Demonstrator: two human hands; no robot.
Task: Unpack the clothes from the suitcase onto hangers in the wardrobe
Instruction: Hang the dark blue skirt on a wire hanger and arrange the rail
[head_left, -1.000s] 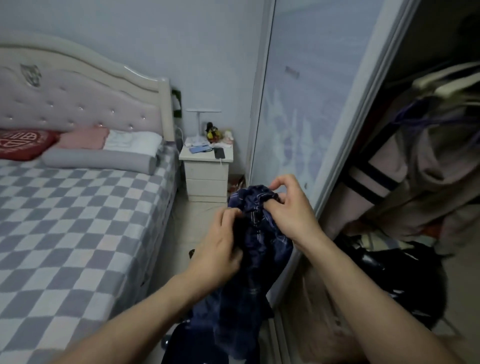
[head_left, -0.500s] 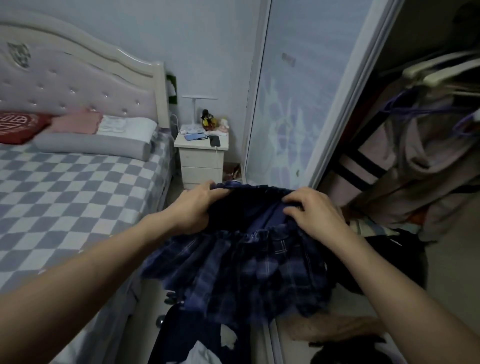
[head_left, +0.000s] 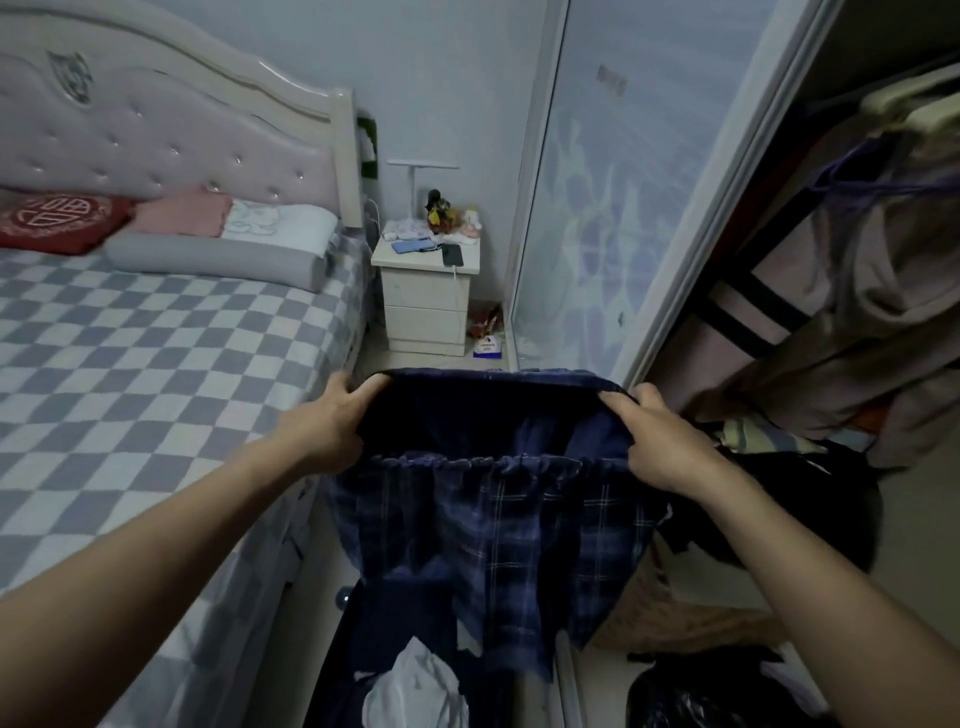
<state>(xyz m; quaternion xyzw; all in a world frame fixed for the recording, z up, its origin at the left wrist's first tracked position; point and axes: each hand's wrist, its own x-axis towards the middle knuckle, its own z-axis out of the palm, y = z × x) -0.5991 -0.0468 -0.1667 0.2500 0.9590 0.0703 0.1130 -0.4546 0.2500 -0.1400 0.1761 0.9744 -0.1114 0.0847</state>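
**Soft plaid skirt, held open at the waistband**

The skirt (head_left: 488, 525) hangs in front of the person, above the suitcase (head_left: 363, 649) on the floor. The left hand (head_left: 324, 423) pinches the waistband at the skirt's left end, and the right hand (head_left: 657, 441) pinches it at the right end, fingers curled over the edge; between them the band is pulled wide and open.

It looks light and limp: the pleated cloth drops freely below the gathered band and folds on itself. Nothing fragile, little likely to slip, but it will bunch if held anywhere lower. The waistband is the firmest part and the best hold, and probably where hanger clips should bite.

To the skirt's right, the wardrobe (head_left: 852, 291) stands open, clothes on hangers (head_left: 904, 104) inside. More garments lie in the suitcase below the skirt.
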